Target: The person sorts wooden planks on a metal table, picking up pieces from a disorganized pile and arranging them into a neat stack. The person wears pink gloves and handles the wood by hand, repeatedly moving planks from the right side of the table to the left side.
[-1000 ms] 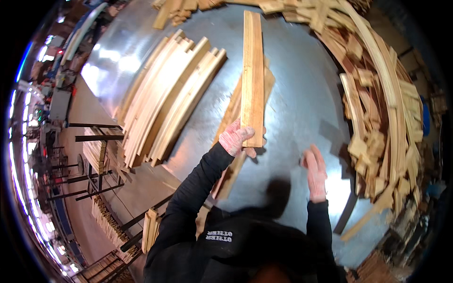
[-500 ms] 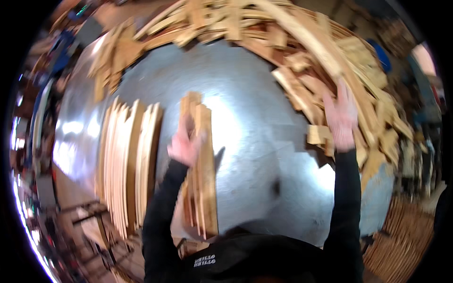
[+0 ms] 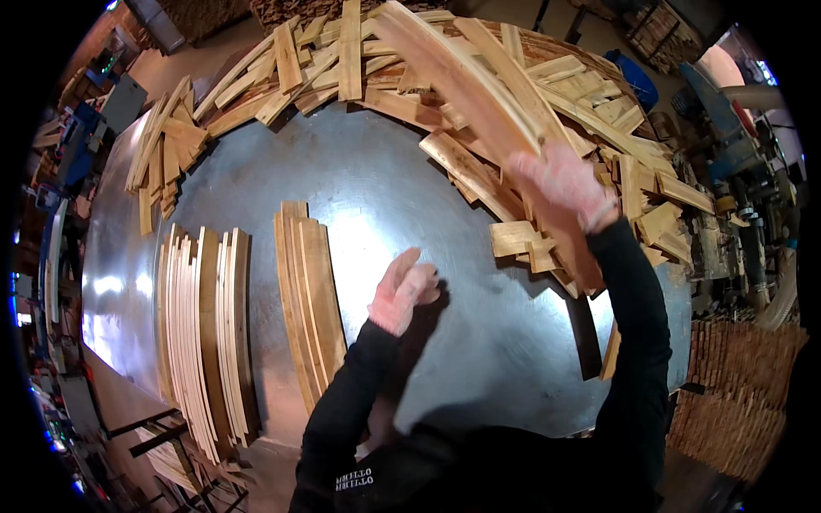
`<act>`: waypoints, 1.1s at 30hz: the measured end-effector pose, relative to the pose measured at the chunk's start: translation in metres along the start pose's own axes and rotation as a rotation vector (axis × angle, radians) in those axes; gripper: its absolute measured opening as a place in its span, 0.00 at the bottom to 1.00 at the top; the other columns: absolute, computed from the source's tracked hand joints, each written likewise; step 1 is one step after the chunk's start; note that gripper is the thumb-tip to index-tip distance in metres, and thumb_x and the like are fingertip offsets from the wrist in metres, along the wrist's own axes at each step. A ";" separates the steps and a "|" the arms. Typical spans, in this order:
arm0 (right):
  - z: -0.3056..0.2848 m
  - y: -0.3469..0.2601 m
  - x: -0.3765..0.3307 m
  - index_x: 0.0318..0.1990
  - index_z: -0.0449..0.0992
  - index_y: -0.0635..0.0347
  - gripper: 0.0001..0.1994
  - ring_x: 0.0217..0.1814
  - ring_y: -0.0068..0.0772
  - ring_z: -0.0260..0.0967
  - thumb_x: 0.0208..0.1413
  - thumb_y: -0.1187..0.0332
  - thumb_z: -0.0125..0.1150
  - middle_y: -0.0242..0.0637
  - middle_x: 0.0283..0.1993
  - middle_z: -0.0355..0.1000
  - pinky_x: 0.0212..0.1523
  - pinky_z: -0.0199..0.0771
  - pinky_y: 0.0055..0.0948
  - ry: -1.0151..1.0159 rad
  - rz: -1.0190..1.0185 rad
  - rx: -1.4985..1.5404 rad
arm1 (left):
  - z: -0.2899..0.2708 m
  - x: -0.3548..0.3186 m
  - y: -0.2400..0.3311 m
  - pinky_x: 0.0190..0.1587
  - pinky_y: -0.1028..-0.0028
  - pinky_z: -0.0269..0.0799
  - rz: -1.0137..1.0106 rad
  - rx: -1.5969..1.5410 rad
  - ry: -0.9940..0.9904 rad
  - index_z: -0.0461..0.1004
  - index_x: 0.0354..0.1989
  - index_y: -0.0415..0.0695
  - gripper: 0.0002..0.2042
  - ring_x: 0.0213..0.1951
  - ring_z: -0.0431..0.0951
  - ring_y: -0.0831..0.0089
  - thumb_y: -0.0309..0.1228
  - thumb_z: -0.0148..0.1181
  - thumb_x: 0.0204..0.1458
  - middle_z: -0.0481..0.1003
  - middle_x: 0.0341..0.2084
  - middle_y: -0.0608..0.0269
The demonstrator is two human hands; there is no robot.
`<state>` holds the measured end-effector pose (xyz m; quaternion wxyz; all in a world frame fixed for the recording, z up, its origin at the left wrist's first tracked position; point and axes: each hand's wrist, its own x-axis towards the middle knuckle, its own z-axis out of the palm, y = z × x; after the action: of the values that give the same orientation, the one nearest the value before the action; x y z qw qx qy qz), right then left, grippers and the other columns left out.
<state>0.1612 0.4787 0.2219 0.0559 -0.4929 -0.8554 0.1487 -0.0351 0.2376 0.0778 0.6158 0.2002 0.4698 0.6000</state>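
Note:
My right hand (image 3: 566,184), in a pale pinkish glove, is closed around a long wooden board (image 3: 487,98) that slants over the loose wood on the right. The board's near end is smeared by motion. My left hand (image 3: 404,291), also gloved, hangs over the metal table (image 3: 462,342) with its fingers loosely bent and apart, nothing between them. Left of it a small stack of boards (image 3: 310,291) lies side by side. Farther left stands a larger row of narrow boards (image 3: 192,333), set on edge.
A heap of loose wood pieces (image 3: 376,64) curves along the table's far and right edges. Another cluster of short pieces (image 3: 171,145) lies at the far left. Stacked wood (image 3: 735,368) stands beyond the right edge, and a blue container (image 3: 631,79) at the far right.
My right hand has closed on the long board and brought it up and leftward off the heap. My left hand has come away from the small stack and moved right. The view has shifted.

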 end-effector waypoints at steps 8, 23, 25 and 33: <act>0.142 -0.038 -0.197 0.57 0.71 0.69 0.22 0.43 0.35 0.76 0.61 0.60 0.58 0.43 0.44 0.77 0.47 0.77 0.31 -0.598 0.275 1.527 | 0.004 0.064 -0.036 0.54 0.53 0.75 -0.190 -0.616 0.100 0.68 0.59 0.40 0.28 0.51 0.77 0.55 0.48 0.61 0.58 0.76 0.50 0.51; 0.160 -0.015 -0.117 0.63 0.64 0.72 0.25 0.51 0.30 0.72 0.62 0.69 0.58 0.47 0.52 0.73 0.52 0.74 0.27 0.047 0.171 1.178 | -0.039 -0.004 -0.035 0.32 0.73 0.78 -0.083 -0.020 0.015 0.66 0.57 0.37 0.24 0.36 0.79 0.73 0.37 0.64 0.56 0.76 0.39 0.61; 0.177 -0.029 -0.099 0.64 0.64 0.70 0.24 0.57 0.30 0.70 0.64 0.69 0.56 0.46 0.58 0.71 0.56 0.72 0.27 0.045 0.215 1.213 | -0.032 -0.029 -0.061 0.45 0.71 0.77 -0.008 0.096 0.050 0.61 0.62 0.35 0.30 0.45 0.77 0.72 0.39 0.63 0.57 0.75 0.47 0.58; 0.251 -0.081 -0.132 0.72 0.54 0.62 0.36 0.71 0.44 0.59 0.60 0.62 0.64 0.51 0.70 0.59 0.67 0.62 0.31 0.062 0.216 0.913 | -0.023 -0.049 -0.107 0.64 0.68 0.62 0.063 0.449 0.035 0.46 0.73 0.41 0.52 0.63 0.67 0.59 0.50 0.72 0.45 0.67 0.60 0.48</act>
<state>0.1003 0.2769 0.0154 0.2767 -0.5082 -0.6442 0.5001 0.0132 0.1640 -0.0032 0.5284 0.3362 0.5958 0.5027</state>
